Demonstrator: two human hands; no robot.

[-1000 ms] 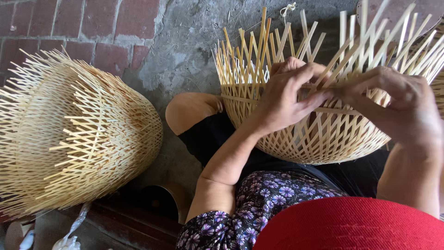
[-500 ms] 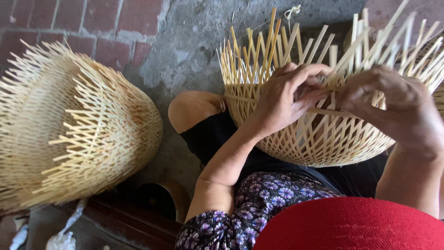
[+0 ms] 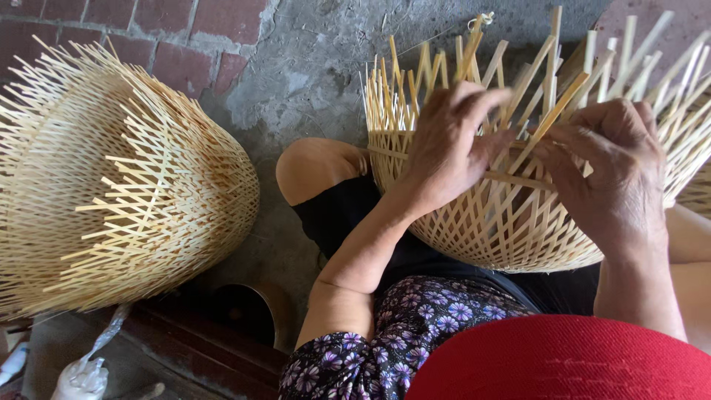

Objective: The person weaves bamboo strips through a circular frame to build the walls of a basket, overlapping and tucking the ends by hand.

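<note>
Grey concrete floor (image 3: 311, 67), red bricks (image 3: 111, 22)

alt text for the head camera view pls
Two bare hands, left hand and right hand, weave bamboo strips at the rim of an unfinished basket on the person's lap. A stack of similar baskets lies to the left.

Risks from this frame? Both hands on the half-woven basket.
1. Loose strip ends stand up around the rim beside the left hand and right hand; they might jab or splinter the fingers.
2. The basket rests on the lap, held only by the hands; it may roll or slip.
3. The strip bent under the right hand may crack.
</note>
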